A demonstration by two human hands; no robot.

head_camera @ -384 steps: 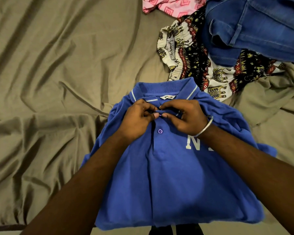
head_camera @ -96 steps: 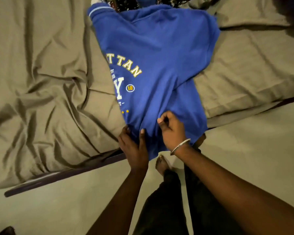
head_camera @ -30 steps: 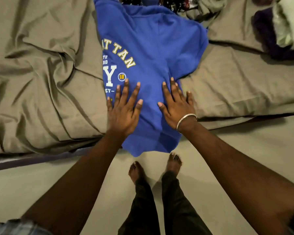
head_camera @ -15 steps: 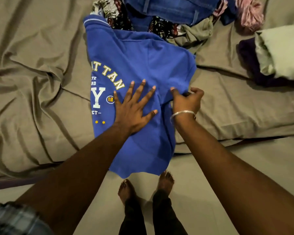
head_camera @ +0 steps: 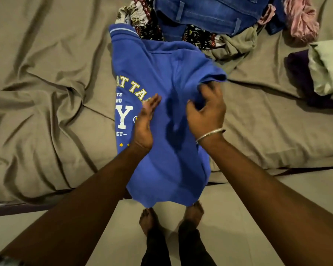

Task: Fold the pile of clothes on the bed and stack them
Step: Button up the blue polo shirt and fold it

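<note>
Blue polo shirt (head_camera: 161, 77) lying centre frame on bed (head_camera: 46, 93), hem hanging off edge.
Right hand (head_camera: 206, 112) pinching sleeve, folding inward.
Left hand (head_camera: 144, 123) flat, edge-on, fingers straight, bracing fold line.
Unfolded pile (head_camera: 210, 22) waiting upper frame; most work left, no stack showing.

Left of the blue shirt (head_camera: 161, 77) the bed (head_camera: 46, 93) lies open, only rumpled sheet. Beyond the shirt's collar a pile of jeans (head_camera: 210, 14) and patterned cloth (head_camera: 198, 35) blocks the way. To the right, open sheet reaches a pale pillow (head_camera: 327, 68).
</note>
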